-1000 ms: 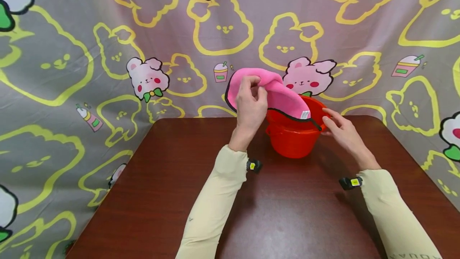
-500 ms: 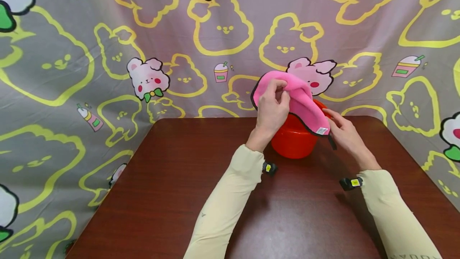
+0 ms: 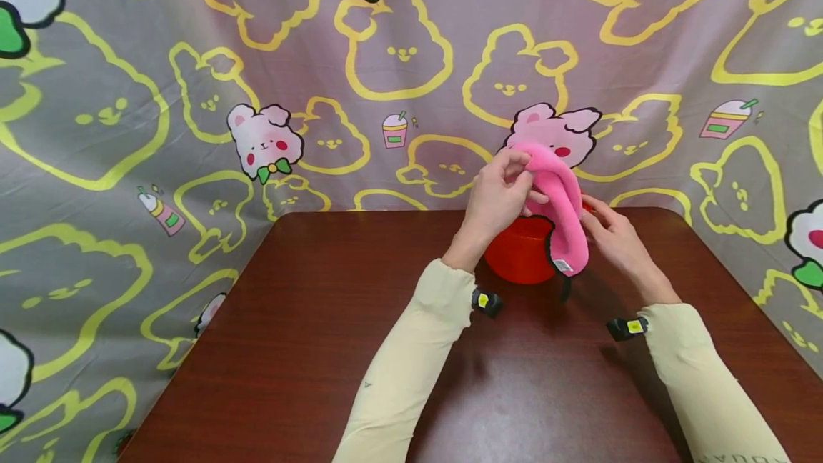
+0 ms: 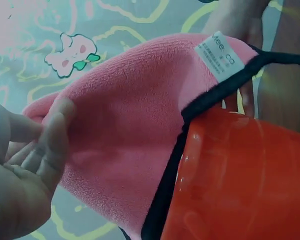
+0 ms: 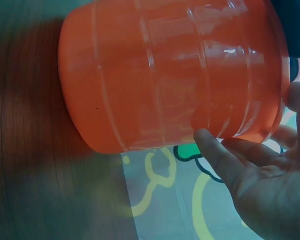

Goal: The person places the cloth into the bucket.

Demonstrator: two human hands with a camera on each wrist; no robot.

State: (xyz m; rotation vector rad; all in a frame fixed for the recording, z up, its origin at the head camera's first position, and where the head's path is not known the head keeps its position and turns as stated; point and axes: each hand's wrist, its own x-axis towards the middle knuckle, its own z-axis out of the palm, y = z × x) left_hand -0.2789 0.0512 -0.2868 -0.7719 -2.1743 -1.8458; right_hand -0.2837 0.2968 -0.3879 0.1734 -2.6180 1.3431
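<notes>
A pink towel (image 3: 566, 216) with black edging, a white tag (image 4: 220, 57) and a black hanging loop droops over the near side of a red bucket (image 3: 517, 256). My left hand (image 3: 498, 191) pinches the towel's upper part between thumb and fingers, above the bucket's left side. On the right, my right hand (image 3: 620, 245) holds the bucket by its rim, with fingers along the outer wall (image 5: 175, 80). The bucket stands upright on the table. Its opening is mostly hidden behind the towel and left hand, so its inside cannot be seen.
A brown wooden table (image 3: 308, 327) lies under the bucket, which stands near the far edge. Behind and beside the table hangs a grey curtain (image 3: 360, 41) with cartoon prints. A small black camera (image 3: 486, 302) sits at my left wrist, another camera (image 3: 626, 327) at my right.
My left hand has moved right with the towel, from the bucket's left side to over it. The towel's tagged end has swung down in front of the bucket. My right hand stays at the rim.
</notes>
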